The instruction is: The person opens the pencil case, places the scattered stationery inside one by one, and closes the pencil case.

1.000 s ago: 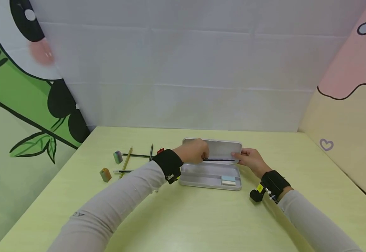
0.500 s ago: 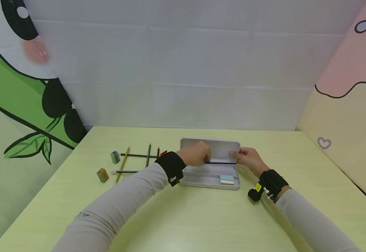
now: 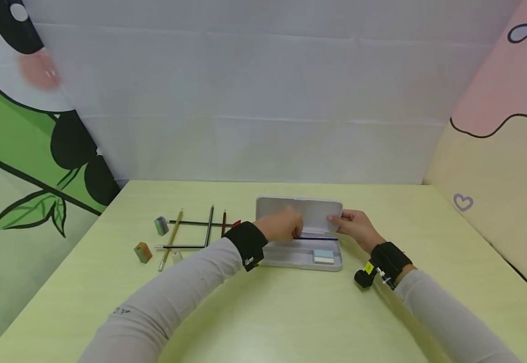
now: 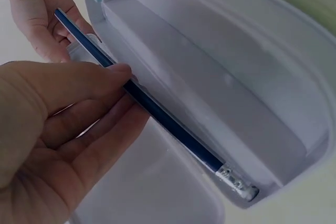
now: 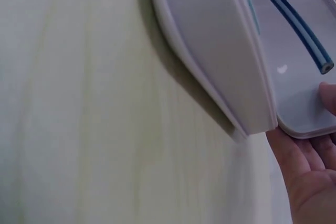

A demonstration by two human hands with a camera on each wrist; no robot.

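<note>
A pale pencil case (image 3: 286,260) lies with its lid (image 3: 318,210) raised at the back. My left hand (image 3: 282,225) pinches a dark blue pencil (image 4: 168,121) between thumb and fingers, over the back edge of the case's tray. In the left wrist view the pencil's metal-banded eraser end sits close to the tray's rounded corner. The pencil's other end points toward my right hand (image 3: 358,231), which grips the lid's right edge, thumb on the inner face and fingers behind. A blue-and-white eraser (image 3: 324,257) lies in the tray's front right compartment.
Left of the case, several pencils lie crossed, among them a yellow one (image 3: 171,239) and a dark red one (image 3: 224,222). A purple-green block (image 3: 161,226), an orange-brown block (image 3: 142,252) and a small white piece (image 3: 176,257) lie near them. A red item (image 3: 236,223) shows behind my left wrist.
My left hand has lowered the dark blue pencil from in front of the lid to the tray's back edge. The right hand keeps its grip on the lid. The head view has shifted slightly.
</note>
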